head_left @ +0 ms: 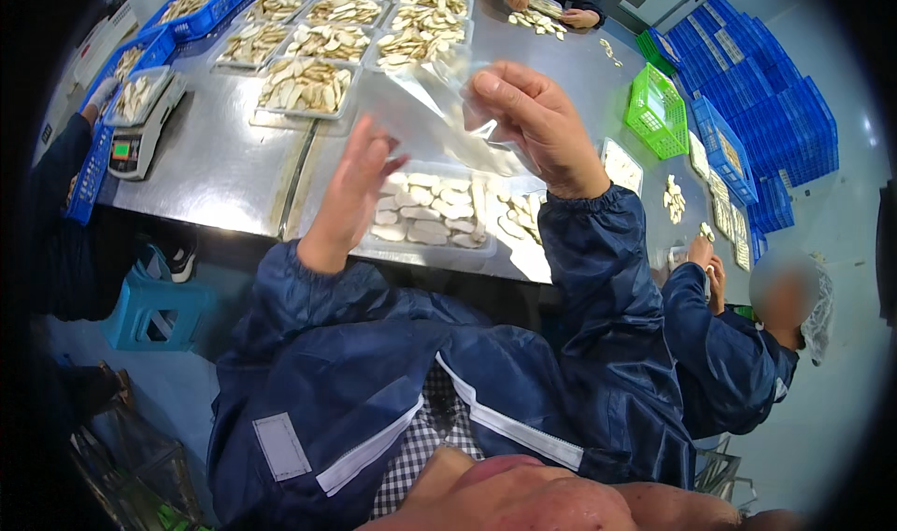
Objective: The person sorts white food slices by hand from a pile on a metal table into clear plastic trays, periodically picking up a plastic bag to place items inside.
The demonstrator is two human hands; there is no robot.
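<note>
A clear plastic bag (432,106) hangs above the table, pinched at its right side between the thumb and fingers of my right hand (539,125). On the bag's left is my left hand (350,190), somewhat blurred, its fingers raised and the thumb apart. Whether it touches the bag, I cannot tell. Below both hands, a clear shallow tray (420,250) holds pale, flat slices (430,215) that look like sliced mushroom. More such slices (517,218) lie just right of it.
Filled trays (304,84) stand in rows at the far left, near a scale (140,143). A green basket (657,111) and stacked blue crates (752,92) are on the right. Co-workers handle slices at the far side (547,13) and at my right (710,269).
</note>
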